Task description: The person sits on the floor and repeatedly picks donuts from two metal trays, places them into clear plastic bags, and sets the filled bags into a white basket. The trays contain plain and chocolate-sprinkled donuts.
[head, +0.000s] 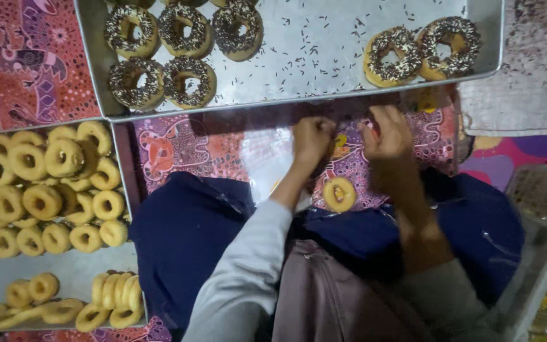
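My left hand and my right hand are both closed on the top edge of a clear plastic bag stretched over my lap. A plain yellow doughnut lies inside the bag, just below and between my hands. Right beyond my fists is the near rim of a metal tray scattered with sprinkles. It holds chocolate-sprinkled doughnuts, several at its left and two at its right.
A second metal tray to my left is packed with plain doughnuts. A patterned red and purple cloth covers the floor. A clear plastic container stands at my right. Dark blue fabric covers my knees.
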